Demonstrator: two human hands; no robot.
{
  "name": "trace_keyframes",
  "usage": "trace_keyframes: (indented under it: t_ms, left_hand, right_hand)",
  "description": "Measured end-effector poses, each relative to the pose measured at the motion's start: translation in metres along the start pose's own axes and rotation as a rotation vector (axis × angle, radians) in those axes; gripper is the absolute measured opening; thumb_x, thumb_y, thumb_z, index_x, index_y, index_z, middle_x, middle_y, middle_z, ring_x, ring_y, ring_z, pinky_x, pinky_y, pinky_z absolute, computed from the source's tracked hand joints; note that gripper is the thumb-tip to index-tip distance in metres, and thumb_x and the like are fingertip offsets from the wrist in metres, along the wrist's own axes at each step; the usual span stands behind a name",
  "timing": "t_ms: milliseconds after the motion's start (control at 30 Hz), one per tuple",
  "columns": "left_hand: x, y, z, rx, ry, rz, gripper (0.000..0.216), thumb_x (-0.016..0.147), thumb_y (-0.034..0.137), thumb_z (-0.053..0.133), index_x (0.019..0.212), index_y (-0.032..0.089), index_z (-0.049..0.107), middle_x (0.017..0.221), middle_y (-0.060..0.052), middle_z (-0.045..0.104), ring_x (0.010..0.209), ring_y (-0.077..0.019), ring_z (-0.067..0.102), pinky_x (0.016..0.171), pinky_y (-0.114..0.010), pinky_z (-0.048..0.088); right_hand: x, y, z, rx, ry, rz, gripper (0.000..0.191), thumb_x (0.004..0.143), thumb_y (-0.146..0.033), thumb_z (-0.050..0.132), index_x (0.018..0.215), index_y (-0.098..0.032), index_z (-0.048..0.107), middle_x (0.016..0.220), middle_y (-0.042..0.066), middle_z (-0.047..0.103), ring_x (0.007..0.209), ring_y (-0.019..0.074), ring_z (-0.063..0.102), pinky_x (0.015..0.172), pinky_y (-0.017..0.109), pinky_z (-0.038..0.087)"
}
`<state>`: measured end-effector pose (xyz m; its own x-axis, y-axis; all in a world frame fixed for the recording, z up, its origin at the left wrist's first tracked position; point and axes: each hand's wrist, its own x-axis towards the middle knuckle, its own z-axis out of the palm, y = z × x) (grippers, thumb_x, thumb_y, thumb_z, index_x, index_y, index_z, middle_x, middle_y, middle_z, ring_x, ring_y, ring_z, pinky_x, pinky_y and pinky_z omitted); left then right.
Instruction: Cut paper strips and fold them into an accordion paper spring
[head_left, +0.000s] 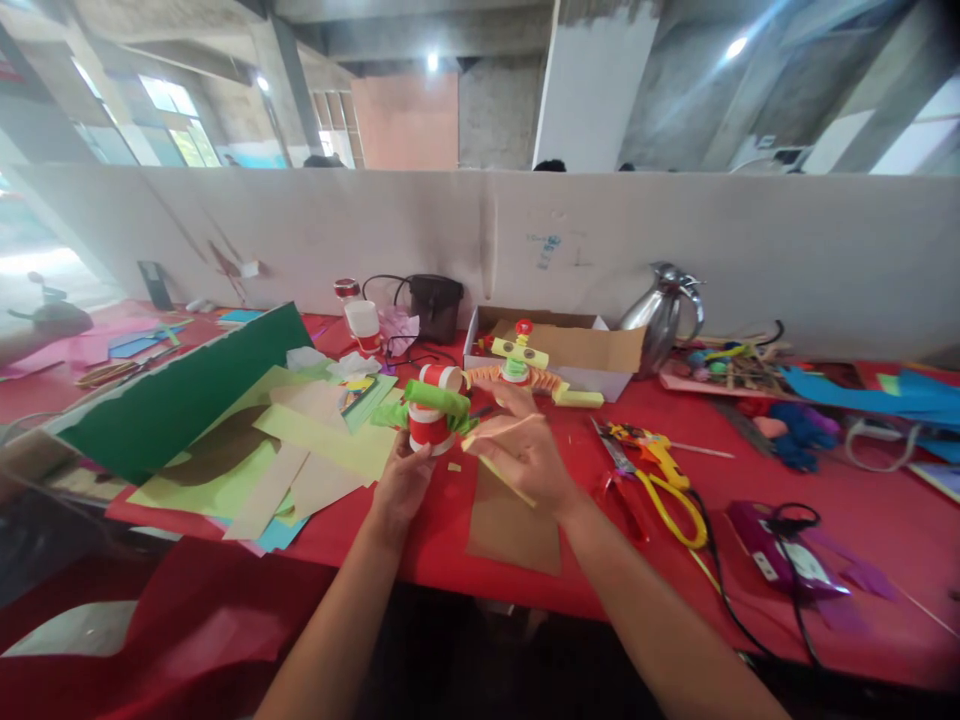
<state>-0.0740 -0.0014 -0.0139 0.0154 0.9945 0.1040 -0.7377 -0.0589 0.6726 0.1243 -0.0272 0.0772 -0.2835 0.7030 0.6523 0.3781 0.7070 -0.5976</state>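
My left hand (401,482) is closed round the base of a red and white craft figure (433,428), which looks built from paper cups or rolls. A rolled green paper piece (436,397) crosses its upper part, with crumpled green ends at both sides. Just to the right, my right hand (529,455) pinches a thin yellow paper strip (510,483), its near end close to the figure. Beyond my hands stands another craft figure (517,365) with a yellow roll on top, a red knob and orange folded arms. Under my right hand lies a brown paper sheet (514,525).
On the red-covered table, scissors (660,490), a yellow glue gun (664,460) and a purple power box (780,550) lie right. Coloured paper sheets (300,450) and a green board (195,390) are left. Behind stand a cardboard box (555,385), metal jug (660,315) and dark bag (436,308).
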Motion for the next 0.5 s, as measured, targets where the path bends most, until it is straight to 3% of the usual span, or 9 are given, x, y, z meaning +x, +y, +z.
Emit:
trace_keyframes:
  t_ms: [100,300,500]
  left_hand:
    - [0.003,-0.002,-0.006,-0.016,0.036,0.027,0.037,0.066,0.005,0.075,0.096,0.024,0.066,0.102,0.001,0.073,0.097,-0.0163,0.066,0.091,-0.027,0.05]
    - [0.004,-0.001,-0.007,-0.063,0.086,0.021,0.034,0.07,0.002,0.071,0.094,0.025,0.067,0.102,0.003,0.073,0.101,-0.0155,0.066,0.096,-0.03,0.05]
    - [0.006,-0.001,-0.009,-0.103,0.093,0.023,0.035,0.068,0.0,0.071,0.092,0.025,0.067,0.099,0.004,0.074,0.096,-0.0134,0.068,0.09,-0.026,0.053]
  right_hand:
    - [-0.002,0.029,-0.008,-0.016,0.064,0.161,0.013,0.082,-0.034,0.067,0.076,-0.027,0.076,0.109,0.006,0.07,0.131,0.0276,0.043,0.112,0.049,0.026]
    - [0.005,0.083,-0.014,-0.082,0.026,0.29,0.018,0.073,-0.041,0.074,0.067,-0.025,0.074,0.132,0.005,0.059,0.129,0.0292,0.042,0.111,0.05,0.024]
    - [-0.009,0.073,-0.004,0.135,0.053,0.468,0.017,0.072,-0.038,0.073,0.075,-0.022,0.076,0.126,0.008,0.063,0.122,0.0297,0.05,0.103,0.046,0.035]
